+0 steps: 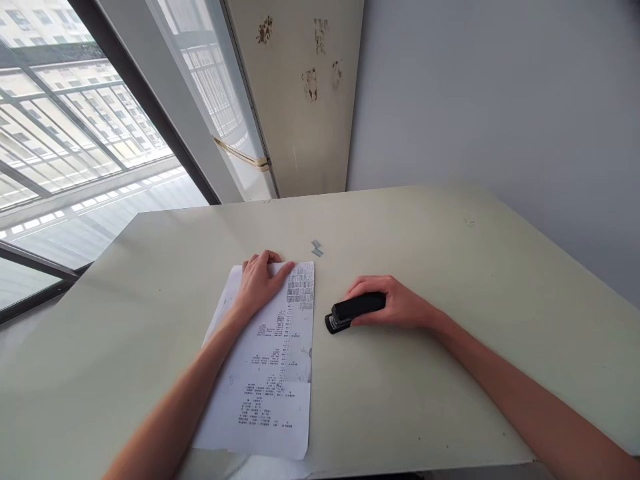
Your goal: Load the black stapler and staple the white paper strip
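Printed paper (280, 360) lies on the pale table, its text side up. My left hand (261, 280) rests on the paper's far edge, thumb stretched out toward the right and the other fingers curled over the edge. To the right of the paper, my right hand (395, 303) is wrapped round a black stapler (357, 307), whose front end points left toward the paper without touching it. Two small strips of staples (317, 249) lie on the table just beyond the paper's far right corner.
The pale table (425, 247) reaches to a grey wall (475, 93) at the right. Behind its far edge stands a worn fridge (305, 133) with a handle. A window (75, 120) with railings is at the left.
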Demonstrator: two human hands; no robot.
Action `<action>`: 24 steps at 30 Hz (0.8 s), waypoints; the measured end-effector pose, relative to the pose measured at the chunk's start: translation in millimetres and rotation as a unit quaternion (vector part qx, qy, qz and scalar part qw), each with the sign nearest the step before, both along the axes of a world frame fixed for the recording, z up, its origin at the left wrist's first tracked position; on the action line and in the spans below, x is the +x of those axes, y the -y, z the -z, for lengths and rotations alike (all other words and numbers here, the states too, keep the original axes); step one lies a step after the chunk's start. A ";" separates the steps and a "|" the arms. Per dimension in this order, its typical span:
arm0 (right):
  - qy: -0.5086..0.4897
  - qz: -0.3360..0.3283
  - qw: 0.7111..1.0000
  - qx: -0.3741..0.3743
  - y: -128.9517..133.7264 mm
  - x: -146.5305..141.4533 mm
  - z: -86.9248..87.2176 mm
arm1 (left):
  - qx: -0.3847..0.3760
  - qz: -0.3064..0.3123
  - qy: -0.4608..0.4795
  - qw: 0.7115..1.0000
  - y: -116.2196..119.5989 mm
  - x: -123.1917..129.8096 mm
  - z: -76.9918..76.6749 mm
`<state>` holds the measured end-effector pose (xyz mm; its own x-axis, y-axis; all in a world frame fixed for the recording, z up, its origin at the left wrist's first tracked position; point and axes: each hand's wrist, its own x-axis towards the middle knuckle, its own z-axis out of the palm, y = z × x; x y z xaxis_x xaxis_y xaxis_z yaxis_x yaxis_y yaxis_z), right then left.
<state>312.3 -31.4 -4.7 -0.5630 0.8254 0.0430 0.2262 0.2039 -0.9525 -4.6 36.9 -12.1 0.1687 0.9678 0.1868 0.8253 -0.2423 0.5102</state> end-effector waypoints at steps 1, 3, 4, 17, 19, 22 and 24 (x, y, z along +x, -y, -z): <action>0.000 0.001 1.000 0.002 0.0 -0.2 0.1 | -0.007 0.006 0.005 1.000 -0.1 0.6 -1.7; 0.000 0.004 1.000 0.006 0.2 -0.9 0.4 | -0.015 0.018 0.005 1.000 0.7 2.6 -4.3; 0.000 0.006 1.000 0.007 0.4 -1.3 0.8 | -0.017 0.022 0.005 1.000 1.7 4.3 -5.0; 0.014 0.030 0.999 0.035 3.4 -5.4 2.2 | -0.006 0.019 0.013 1.000 23.3 43.3 -0.8; 0.023 0.035 0.998 0.046 4.2 -5.4 1.6 | -0.006 0.016 0.015 1.000 26.0 47.8 -0.3; 0.039 0.037 0.997 0.061 4.6 -2.6 0.6 | 0.009 0.006 0.019 1.000 32.1 47.4 -3.2; 0.044 0.044 0.996 0.059 4.5 0.2 -0.6 | 0.042 0.018 0.022 0.999 39.6 39.8 -8.8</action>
<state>312.4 -35.8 -4.0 -0.4943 0.8640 0.0956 0.3307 0.2886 -0.8985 35.2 -2.7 -3.3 0.1928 0.9417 0.2759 0.7922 -0.3153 0.5225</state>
